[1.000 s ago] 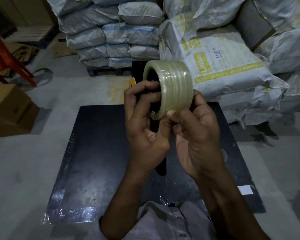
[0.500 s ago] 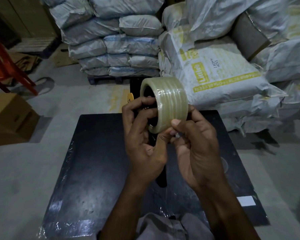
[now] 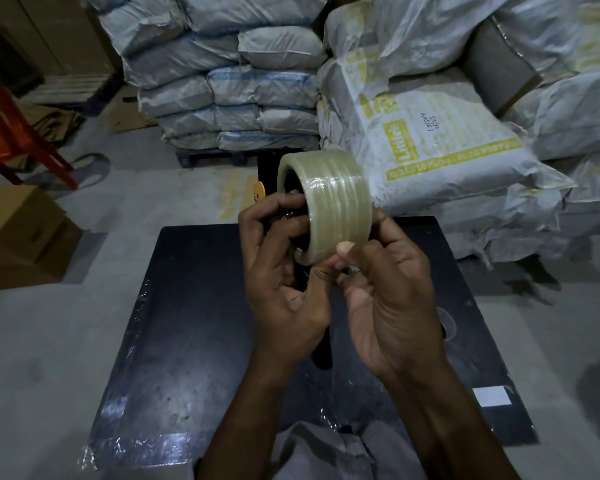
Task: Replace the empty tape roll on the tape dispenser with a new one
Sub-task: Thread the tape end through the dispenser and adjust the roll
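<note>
Both hands up over the dark surface: left hand clamps the tape roll on the mostly hidden dispenser, right hand pinching its near rim.

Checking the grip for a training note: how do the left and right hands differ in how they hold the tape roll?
The left hand curls its fingers into the tape roll's open core; the right hand stays outside, thumb on the outer wrap near the bottom edge. The left sits at the open side, the right beneath. Both hold it above the black table.
</note>
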A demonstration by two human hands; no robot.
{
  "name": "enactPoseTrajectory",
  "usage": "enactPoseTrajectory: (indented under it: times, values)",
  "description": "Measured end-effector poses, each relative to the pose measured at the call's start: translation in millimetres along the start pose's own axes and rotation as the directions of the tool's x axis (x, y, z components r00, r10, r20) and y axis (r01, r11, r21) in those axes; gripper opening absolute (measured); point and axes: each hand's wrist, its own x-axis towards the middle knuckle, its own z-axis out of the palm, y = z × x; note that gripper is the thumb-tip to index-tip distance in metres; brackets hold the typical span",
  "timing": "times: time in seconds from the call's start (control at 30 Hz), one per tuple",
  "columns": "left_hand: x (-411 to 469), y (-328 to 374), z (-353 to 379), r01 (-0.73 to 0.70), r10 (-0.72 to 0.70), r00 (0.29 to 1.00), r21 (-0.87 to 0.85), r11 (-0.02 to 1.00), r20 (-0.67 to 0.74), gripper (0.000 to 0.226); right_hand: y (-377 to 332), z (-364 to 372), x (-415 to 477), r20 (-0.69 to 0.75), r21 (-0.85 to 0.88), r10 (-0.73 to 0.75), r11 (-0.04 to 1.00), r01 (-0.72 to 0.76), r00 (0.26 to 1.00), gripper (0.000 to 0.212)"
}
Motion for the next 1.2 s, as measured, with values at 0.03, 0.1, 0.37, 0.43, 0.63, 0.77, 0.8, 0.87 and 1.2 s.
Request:
enactPoseTrajectory:
  times: [0.03, 0.1, 0.37, 0.43, 0.63, 0.77, 0.8, 0.87, 1.2]
  values:
    - [0.0, 0.2, 0.4, 0.002, -0.002, 1.000, -0.004, 1.000, -0.003, 0.026, 0.1, -0.2, -0.1, -0.003, -0.005, -0.002, 1.000, 0.002, 1.000, 0.030]
    - [-0.1, 1.2, 1.2, 0.006, -0.006, 1.000, -0.016, 1.000, -0.008, 0.029, 0.2, -0.4, -0.5, -0.003, -0.010, -0.004, 1.000, 0.004, 1.000, 0.032]
    - [-1.6, -1.2, 2.5, 0.012, -0.012, 1.000, -0.018, 1.000, -0.002, 0.039, 2.1, -3.4, -0.3, -0.031, 0.002, 0.005, 1.000, -0.005, 1.000, 0.036]
    - [-1.6, -0.2, 3.0, 0.007, -0.008, 1.000, -0.011, 1.000, -0.005, 0.040, -0.9, -5.8, -1.0, -0.012, 0.031, 0.017, 0.999, -0.017, 1.000, 0.034]
    - [0.7, -2.5, -0.5, -0.033, 0.033, 0.999, -0.015, 0.999, -0.001, 0.024, -11.2, -10.7, 0.5, 0.015, -0.040, 0.053, 0.998, -0.052, 0.999, 0.027]
    - [0.5, -3.9, -3.1, -0.007, 0.007, 1.000, -0.047, 0.999, 0.003, 0.029, -8.4, -12.6, 1.9, -0.008, -0.088, 0.037, 0.995, -0.038, 0.999, 0.023]
    - [0.6, -3.9, -3.4, -0.002, 0.002, 1.000, -0.056, 0.998, 0.005, 0.031, -7.7, -12.3, 2.1, -0.008, -0.087, 0.034, 0.996, -0.035, 0.999, 0.024]
    - [0.7, -3.9, -4.0, 0.003, -0.003, 1.000, -0.062, 0.998, 0.006, 0.032, -5.8, -11.8, 2.2, -0.014, -0.087, 0.030, 0.996, -0.032, 0.999, 0.026]
    - [0.3, -4.0, -5.4, -0.034, 0.035, 0.998, -0.019, 0.999, 0.042, 0.026, -7.3, -11.3, 1.1, -0.033, -0.189, 0.014, 0.982, -0.020, 0.999, 0.010]
